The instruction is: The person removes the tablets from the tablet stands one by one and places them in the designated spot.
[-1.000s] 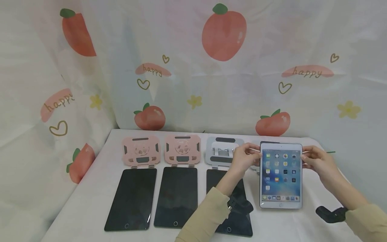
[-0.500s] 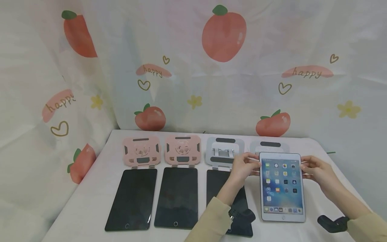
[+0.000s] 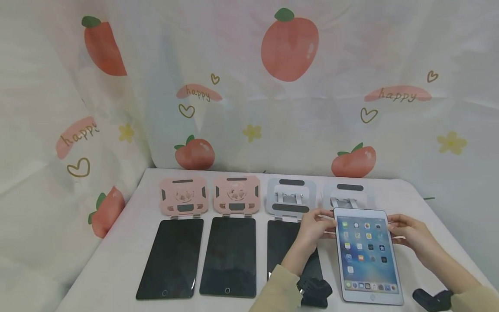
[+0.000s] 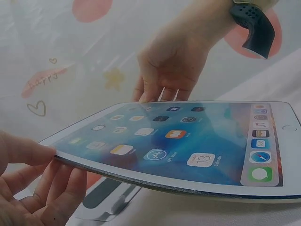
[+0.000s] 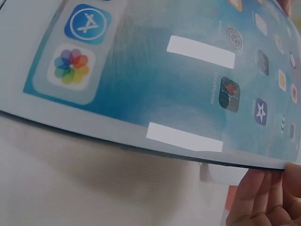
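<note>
A white-framed tablet (image 3: 367, 253) showing an app icon screen is held between both hands, near the right side of the table. My left hand (image 3: 314, 229) pinches its left edge near the top, thumb on the front and fingers beneath, as the left wrist view shows. My right hand (image 3: 411, 234) pinches the opposite edge; its fingertips show under the rim in the right wrist view. Just behind the tablet's top edge lies a light grey-blue stand (image 3: 368, 195) with a dark pad, its lower part hidden. In the left wrist view, part of that stand (image 4: 104, 194) appears under the tablet.
Left of the held tablet lie dark-screened tablets: one at far left (image 3: 171, 258), one in the middle (image 3: 228, 255), and one partly behind my left arm (image 3: 282, 238). Behind them sit two pink stands (image 3: 184, 208) and a grey-blue stand (image 3: 291, 208). A printed curtain (image 3: 234, 108) backs the table.
Both hands have brought the tablet down and toward the near edge of the table. Its bottom has swung slightly right, and more of the grey-blue stand behind it now shows.
</note>
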A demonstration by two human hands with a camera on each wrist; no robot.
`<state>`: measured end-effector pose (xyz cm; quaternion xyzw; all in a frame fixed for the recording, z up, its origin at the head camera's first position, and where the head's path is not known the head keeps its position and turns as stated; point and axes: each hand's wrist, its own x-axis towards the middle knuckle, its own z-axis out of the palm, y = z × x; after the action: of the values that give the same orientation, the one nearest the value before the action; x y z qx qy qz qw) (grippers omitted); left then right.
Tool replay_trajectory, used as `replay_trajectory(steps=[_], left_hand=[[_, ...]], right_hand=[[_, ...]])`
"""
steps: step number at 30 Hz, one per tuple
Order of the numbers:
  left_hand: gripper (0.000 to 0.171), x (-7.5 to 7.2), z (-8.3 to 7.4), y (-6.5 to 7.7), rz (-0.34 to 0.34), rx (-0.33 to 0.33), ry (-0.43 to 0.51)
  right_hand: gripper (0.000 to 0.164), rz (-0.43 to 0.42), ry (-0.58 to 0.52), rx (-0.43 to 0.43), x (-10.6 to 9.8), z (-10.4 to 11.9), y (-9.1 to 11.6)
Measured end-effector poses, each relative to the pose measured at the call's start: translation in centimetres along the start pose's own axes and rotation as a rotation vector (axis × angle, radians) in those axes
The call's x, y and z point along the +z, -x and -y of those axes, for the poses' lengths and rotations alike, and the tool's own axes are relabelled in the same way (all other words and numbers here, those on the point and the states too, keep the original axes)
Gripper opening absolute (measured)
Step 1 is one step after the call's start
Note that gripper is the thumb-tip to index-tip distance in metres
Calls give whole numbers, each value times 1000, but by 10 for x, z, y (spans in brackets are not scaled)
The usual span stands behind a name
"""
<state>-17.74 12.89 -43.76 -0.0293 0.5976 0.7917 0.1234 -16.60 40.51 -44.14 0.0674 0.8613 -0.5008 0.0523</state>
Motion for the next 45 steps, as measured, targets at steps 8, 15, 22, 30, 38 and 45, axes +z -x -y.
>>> replay_trajectory(steps=[8, 15, 22, 30, 38, 45], left_hand=[[19, -2, 10, 1, -39, -7, -12], [19, -2, 16, 3, -55, -4, -43], [19, -3, 22, 4, -60, 3, -96], [17, -2, 23, 3, -65, 27, -157], [9, 0, 23, 4, -71, -15, -222], [8, 1, 23, 6, -62, -79, -217]], right_hand=[[43, 33, 121, 43, 11, 28, 17], [37, 47, 116, 93, 14, 32, 21], [42, 99, 144, 128, 15, 30, 22], [45, 105, 143, 152, 16, 27, 20], [44, 116, 142, 215, 18, 24, 19], [41, 111, 106, 280, 20, 20, 20]])
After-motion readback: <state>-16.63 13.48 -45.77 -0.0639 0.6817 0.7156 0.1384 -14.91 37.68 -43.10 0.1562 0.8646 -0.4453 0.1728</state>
